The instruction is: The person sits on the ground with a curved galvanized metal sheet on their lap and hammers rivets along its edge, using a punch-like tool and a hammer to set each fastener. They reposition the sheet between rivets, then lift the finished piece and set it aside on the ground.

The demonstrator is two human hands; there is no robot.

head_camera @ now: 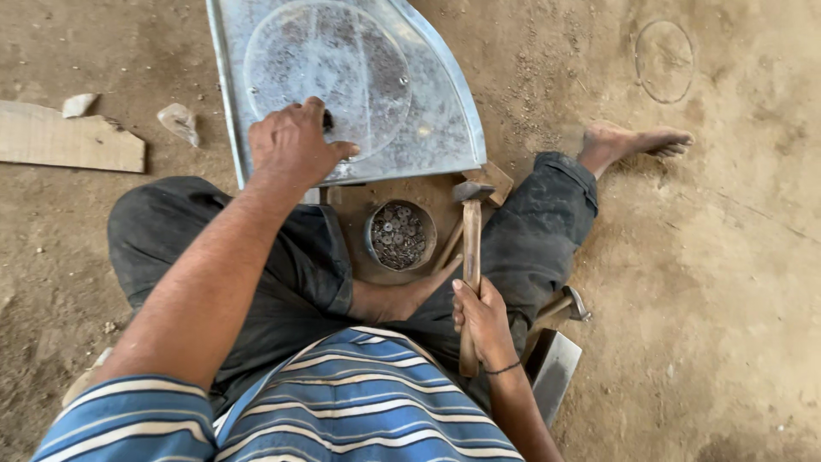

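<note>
Left hand point(295, 145) presses flat, grip uncurled, pinning the metal sheet point(436, 120) steady. Right hand point(483, 316) wraps fully around the hammer point(471, 248); tin of washers point(399, 235) just beyond.

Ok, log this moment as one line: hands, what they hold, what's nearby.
left hand: pressing on metal sheet | right hand: gripping hammer | tin of small metal bits: between legs

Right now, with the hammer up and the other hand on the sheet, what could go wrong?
Left hand pins a small dark piece on the metal sheet; a hammer blow from the right hand could catch those fingers. The tin of rivets beside the person's bare foot could tip.
</note>
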